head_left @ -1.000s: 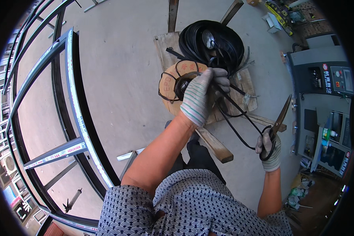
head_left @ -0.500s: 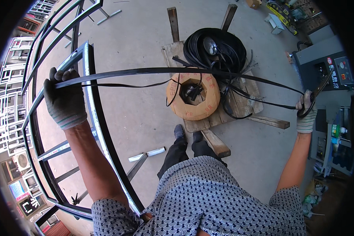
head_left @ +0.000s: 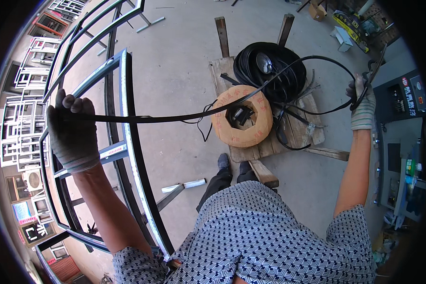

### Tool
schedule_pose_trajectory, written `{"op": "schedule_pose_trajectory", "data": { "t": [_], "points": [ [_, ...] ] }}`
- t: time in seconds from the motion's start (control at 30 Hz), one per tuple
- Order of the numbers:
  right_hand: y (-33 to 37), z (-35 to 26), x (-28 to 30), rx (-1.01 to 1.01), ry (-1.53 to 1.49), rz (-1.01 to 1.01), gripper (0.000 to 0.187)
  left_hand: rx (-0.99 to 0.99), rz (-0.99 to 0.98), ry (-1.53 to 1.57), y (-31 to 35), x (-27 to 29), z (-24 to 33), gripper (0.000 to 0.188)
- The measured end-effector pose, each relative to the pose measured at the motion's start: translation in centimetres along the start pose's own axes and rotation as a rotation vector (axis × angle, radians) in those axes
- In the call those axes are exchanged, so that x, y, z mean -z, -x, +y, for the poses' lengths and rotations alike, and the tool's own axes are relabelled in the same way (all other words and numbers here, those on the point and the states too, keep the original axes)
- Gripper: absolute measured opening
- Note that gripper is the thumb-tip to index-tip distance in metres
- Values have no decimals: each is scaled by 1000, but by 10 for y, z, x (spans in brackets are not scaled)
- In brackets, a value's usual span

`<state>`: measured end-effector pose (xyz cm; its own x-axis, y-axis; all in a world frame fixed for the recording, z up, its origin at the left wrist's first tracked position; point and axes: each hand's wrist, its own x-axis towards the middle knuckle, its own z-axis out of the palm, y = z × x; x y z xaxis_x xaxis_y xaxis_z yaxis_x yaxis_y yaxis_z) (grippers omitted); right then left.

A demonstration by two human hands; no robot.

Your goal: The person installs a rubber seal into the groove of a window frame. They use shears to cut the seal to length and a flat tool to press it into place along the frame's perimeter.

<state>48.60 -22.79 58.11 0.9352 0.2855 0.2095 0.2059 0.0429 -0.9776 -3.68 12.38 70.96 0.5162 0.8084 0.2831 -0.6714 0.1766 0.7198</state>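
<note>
My left hand, in a dark glove with a pale striped cuff, is closed on one end of a long black rubber strip. From there the strip sags past a frame and arches up to my right hand. That gloved hand is closed around a long-bladed tool that looks like scissors, with the strip beside it; its exact grip is partly hidden. A second length of strip runs from the right hand back toward a black coil. Below the arch lies a cardboard-wrapped ring-shaped roll.
The coil and roll rest on a low wooden stand with protruding legs. A long metal frame stands close at my left, beside further frames. A grey machine cabinet is at the right. A metal stand foot sits near my shoes.
The strip between my hands has gone from nearly straight to slack, with an arch near the right hand. The tool in my right hand points more upward. The whole view has shifted slightly.
</note>
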Motion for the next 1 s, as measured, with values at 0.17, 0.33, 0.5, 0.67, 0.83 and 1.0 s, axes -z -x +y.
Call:
{"op": "schedule_pose_trajectory", "data": {
  "t": [0.17,0.33,0.5,0.67,0.83,1.0],
  "points": [
    [28,13,-89,52,117,-248,23,97,-62,37,18,-24,-71,39],
    [53,32,-146,299,432,-312,26,240,101,59,43,-42,-127,42],
    [150,43,-213,-309,-419,-716,15,347,267,251,63,-45,-189,47],
    [237,41,-230,-295,-190,-914,14,435,450,184,66,-33,-224,48],
    [228,38,-217,-307,-75,-881,17,434,454,195,71,-9,-209,47],
    [163,78,-173,-116,316,-624,21,411,522,306,65,38,-173,46]
  ]
}}
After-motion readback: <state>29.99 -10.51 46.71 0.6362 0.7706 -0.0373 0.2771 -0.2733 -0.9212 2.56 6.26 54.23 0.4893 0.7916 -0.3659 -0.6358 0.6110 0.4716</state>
